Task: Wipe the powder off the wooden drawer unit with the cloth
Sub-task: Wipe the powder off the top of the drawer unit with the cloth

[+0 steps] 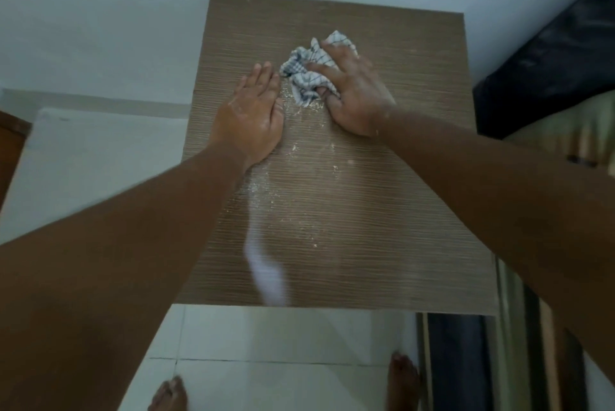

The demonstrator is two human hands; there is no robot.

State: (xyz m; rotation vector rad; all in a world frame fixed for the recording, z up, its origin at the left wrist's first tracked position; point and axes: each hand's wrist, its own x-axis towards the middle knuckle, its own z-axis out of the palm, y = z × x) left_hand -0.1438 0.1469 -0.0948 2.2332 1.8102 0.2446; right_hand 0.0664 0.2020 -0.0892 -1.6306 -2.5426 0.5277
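Right hand [356, 94] gripped the checked cloth [311, 72] on the wooden drawer unit [382, 211]; left hand [253, 114] lay flat beside it, powder [266, 194] nearer.

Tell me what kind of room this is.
Probably a room in a home, perhaps a bedroom: a wooden drawer unit stands against a plain wall on a white tiled floor, and the person is barefoot.

Both arms are reaching forward; the left hand [251, 112] is lying flat with fingers together, and the right hand [352, 91] is gripping with curled fingers.
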